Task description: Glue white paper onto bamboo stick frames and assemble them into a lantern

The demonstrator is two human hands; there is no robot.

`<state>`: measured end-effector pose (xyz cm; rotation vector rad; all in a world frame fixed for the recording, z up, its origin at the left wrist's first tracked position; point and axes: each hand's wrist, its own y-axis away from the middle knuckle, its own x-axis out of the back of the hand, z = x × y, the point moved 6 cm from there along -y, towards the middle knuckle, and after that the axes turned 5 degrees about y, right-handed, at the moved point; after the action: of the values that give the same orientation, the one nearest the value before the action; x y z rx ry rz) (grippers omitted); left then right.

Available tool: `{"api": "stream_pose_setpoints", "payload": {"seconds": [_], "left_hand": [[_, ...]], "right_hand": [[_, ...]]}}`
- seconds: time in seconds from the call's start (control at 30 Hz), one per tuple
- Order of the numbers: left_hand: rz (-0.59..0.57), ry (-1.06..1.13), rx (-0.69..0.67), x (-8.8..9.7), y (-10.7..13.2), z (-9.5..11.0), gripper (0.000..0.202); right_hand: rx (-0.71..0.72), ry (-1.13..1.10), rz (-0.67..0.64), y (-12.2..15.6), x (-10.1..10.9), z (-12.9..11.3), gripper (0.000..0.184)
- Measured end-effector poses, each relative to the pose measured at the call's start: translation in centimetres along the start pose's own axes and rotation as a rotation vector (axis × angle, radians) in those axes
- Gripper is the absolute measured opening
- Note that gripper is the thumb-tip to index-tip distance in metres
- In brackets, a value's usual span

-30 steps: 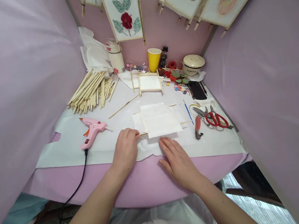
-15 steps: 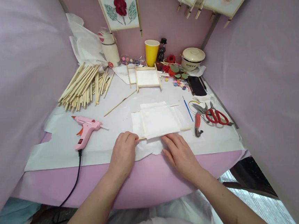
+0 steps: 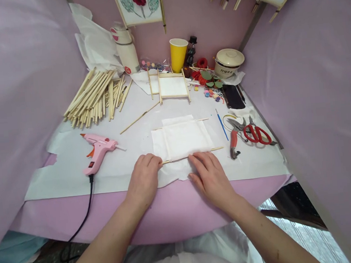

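Note:
A white paper sheet (image 3: pixel 184 139) lies on the table with a thin wooden stick (image 3: pixel 214 149) along its near edge and another stick along its far edge. My left hand (image 3: pixel 144 179) is closed, pinching the left end of the near stick. My right hand (image 3: pixel 212 177) lies flat with fingers stretched, fingertips pressing the paper's near edge by the stick.
A pink glue gun (image 3: pixel 99 150) with a black cord lies to the left. A pile of wooden sticks (image 3: pixel 95 99) sits far left. Red scissors (image 3: pixel 257 134) and pliers (image 3: pixel 233 142) lie right. A small stick frame (image 3: pixel 171 87), yellow cup (image 3: pixel 177 54) and lidded pot (image 3: pixel 228 61) stand behind.
My right hand slid forward from the table edge onto the paper's near edge. The paper was drawn tighter over the stick. The view tilted slightly downward.

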<state>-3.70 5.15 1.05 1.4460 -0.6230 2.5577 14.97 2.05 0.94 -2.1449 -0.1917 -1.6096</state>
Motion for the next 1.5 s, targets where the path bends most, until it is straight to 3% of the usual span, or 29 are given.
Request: {"api": "stream_pose_setpoints", "payload": {"seconds": [0.6,0.87,1.07,1.5], "left_hand": [[-0.022,-0.047,-0.022,-0.2,0.1,0.1,0.016],[-0.023,-0.044,-0.004,-0.1,0.2,0.1,0.014],[-0.024,-0.051,0.002,-0.1,0.3,0.1,0.014],[-0.022,-0.059,-0.007,0.1,0.4,0.3,0.016]], "right_hand": [[-0.045,0.156,-0.059,-1.9,0.1,-0.1,0.055],[0.058,0.103,0.031,-1.1,0.8,-2.5,0.058],[0.097,0.050,-0.035,-1.3,-0.3,-3.8,0.057],[0.018,0.048,-0.079,-3.1,-1.0,-3.9,0.066]]}}
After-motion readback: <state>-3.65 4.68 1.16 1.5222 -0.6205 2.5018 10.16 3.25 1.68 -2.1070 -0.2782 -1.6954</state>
